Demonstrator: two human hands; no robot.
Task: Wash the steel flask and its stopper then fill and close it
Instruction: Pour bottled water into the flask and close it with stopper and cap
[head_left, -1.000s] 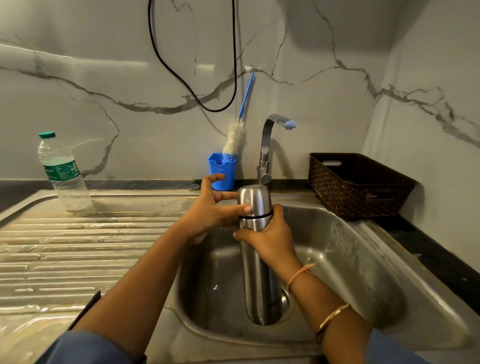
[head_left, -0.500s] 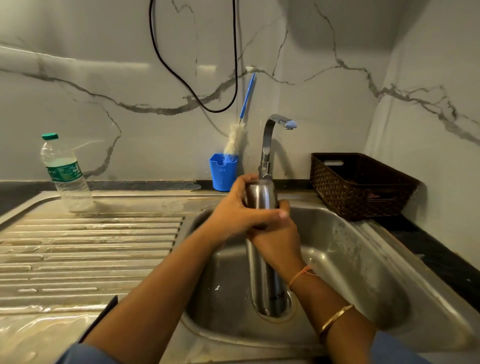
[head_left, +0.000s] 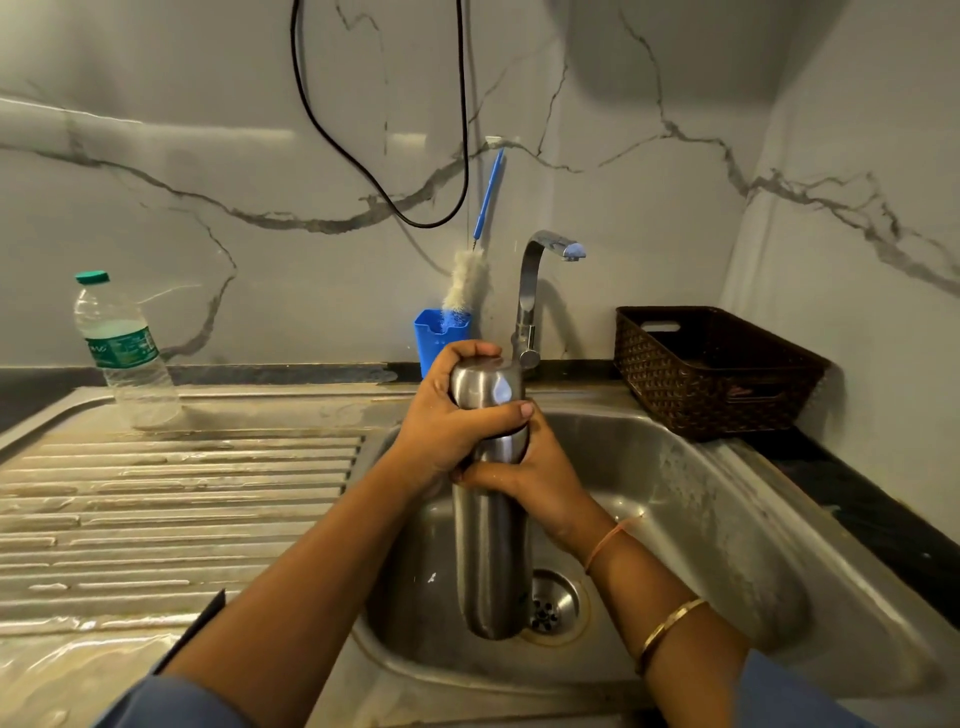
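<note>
Holds the steel flask (head_left: 491, 545) upright in the sink basin (head_left: 727, 519), base just beside the drain (head_left: 553, 605). Grips its cap (head_left: 488, 389) with the left hand (head_left: 447, 431), fingers curled round; clasps the body below with the right hand (head_left: 540, 483).

A tall, cylindrical brushed-steel flask (head_left: 491, 561) is held upright in the steel sink basin (head_left: 701, 519), its rounded base just beside the drain (head_left: 553, 605). Its domed steel cap (head_left: 485, 387) sits on top, gripped by the left hand (head_left: 441, 431); the right hand (head_left: 540, 478) grips the body just below.
</note>
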